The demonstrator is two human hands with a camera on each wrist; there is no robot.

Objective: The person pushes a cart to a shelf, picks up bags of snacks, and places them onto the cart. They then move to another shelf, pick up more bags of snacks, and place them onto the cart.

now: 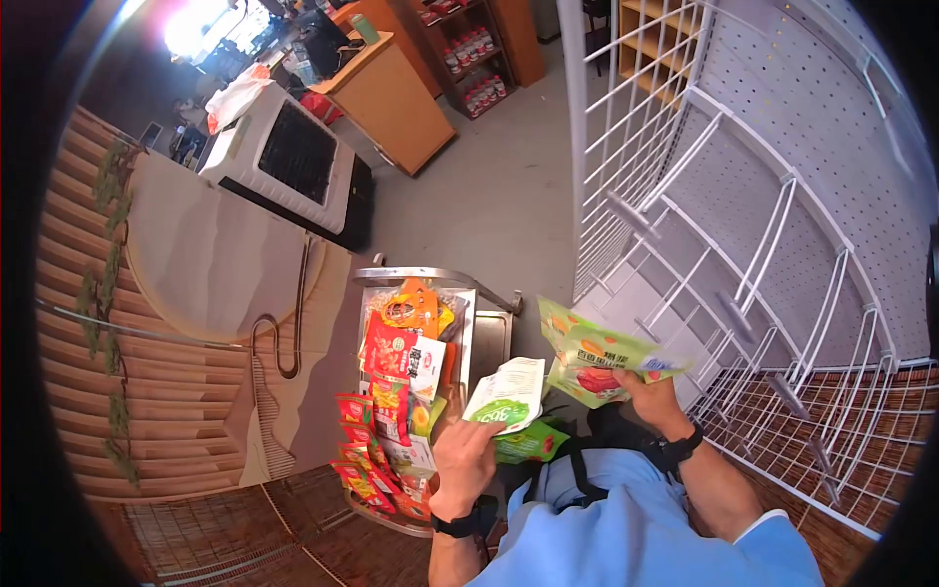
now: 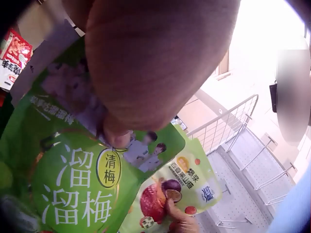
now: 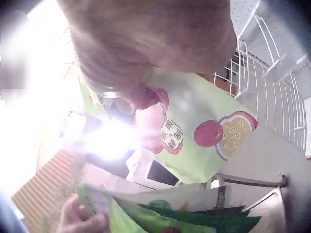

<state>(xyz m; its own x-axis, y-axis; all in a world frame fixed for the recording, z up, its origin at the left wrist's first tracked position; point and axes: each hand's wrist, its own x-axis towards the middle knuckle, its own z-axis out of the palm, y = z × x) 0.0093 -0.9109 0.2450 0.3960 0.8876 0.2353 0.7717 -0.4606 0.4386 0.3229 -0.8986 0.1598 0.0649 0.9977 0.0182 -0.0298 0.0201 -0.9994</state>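
Note:
My left hand [image 1: 464,466] pinches the edge of a white-and-green snack bag [image 1: 511,389]. Under it hangs another green bag [image 1: 533,444]. From the left wrist, the thumb lies on a green plum snack bag [image 2: 80,167] with large white lettering. To the right, my right hand [image 1: 653,403] grips a pale green dried-fruit bag [image 1: 577,360] printed with red fruit, tilted in front of the rack. The right wrist view shows this bag's fruit pictures, with the left hand's bags just below it.
Left of my hands, a metal cart [image 1: 469,342] carries several red, orange and white snack packets [image 1: 391,377]. A white wire rack [image 1: 753,293] with hooks and a pegboard back stands at the right. An air cooler [image 1: 284,147] and a wooden counter [image 1: 396,103] are farther off.

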